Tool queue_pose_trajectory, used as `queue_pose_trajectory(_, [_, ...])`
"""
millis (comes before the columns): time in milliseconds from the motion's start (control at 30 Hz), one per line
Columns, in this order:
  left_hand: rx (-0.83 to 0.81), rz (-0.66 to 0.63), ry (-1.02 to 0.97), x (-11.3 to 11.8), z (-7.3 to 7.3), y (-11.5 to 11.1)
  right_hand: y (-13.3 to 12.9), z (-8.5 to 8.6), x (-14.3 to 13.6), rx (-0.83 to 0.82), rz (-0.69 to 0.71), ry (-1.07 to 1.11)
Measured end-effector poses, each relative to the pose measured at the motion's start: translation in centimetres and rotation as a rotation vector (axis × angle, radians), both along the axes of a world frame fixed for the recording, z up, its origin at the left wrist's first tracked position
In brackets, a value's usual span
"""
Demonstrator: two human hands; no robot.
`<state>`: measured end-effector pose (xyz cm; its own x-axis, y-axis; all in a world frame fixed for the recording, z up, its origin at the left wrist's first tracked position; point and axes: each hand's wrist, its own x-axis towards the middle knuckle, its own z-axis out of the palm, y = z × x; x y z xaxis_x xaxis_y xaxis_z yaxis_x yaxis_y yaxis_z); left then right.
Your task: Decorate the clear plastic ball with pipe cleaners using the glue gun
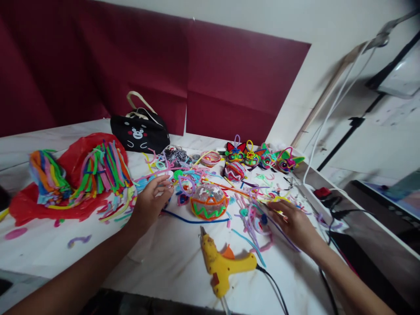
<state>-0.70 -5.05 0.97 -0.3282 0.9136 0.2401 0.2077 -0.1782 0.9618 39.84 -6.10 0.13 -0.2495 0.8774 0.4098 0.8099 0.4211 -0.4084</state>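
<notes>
My left hand (pixel 154 194) hovers over the left middle of the table with its fingers loosely bent and apart, nothing visible in them. Close to it lies a dark blue pipe cleaner (pixel 197 221). Between my hands sits a clear dome (pixel 209 194) edged in orange, with a green zigzag pipe cleaner on its side. My right hand (pixel 290 221) is closed at the right among loose pipe cleaners. A thin, dark-tipped thing pokes out past its fingers, too small to name. Nearer me lies a yellow hot glue gun (pixel 218 262), its nozzle pointing away.
Bundled pipe cleaners (pixel 101 170) lie on a red plastic bag (pixel 82 212) at left. Behind stand a black bag (pixel 139 133) and several finished colourful masks (pixel 251 157). A power strip (pixel 323 205) and cords run along the right edge. A lamp arm (pixel 354 122) rises there.
</notes>
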Motion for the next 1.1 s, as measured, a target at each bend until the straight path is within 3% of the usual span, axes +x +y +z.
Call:
queue_pose_trajectory(67, [-0.005, -0.029, 0.007, 0.1, -0.2, 0.7, -1.5, 0.2, -1.0, 0.042, 0.041, -0.010])
queue_pose_trajectory(267, [-0.020, -0.069, 0.027, 1.2, 0.1, 1.7, -6.2, 1.0, -4.6, -0.178, 0.297, 0.025])
queue_pose_trajectory(333, [-0.028, -0.097, 0.063, 1.6, 0.3, 1.7, -6.9, 1.0, -5.2, -0.171, 0.336, 0.020])
queue_pose_trajectory(633, [0.021, -0.102, 0.248, 2.6, 0.9, 1.3, -7.2, 1.2, -4.8, -0.151, 0.227, -0.076])
queue_pose_trajectory(900, [0.121, -0.140, 0.344, 3.0, 1.0, 1.1, -9.1, 1.5, -4.2, -0.138, 0.223, -0.100])
queue_pose_trajectory(1100, [0.187, -0.120, 0.417, 3.6, 1.2, 1.3, -9.8, 1.5, -7.2, -0.095, 0.388, -0.269])
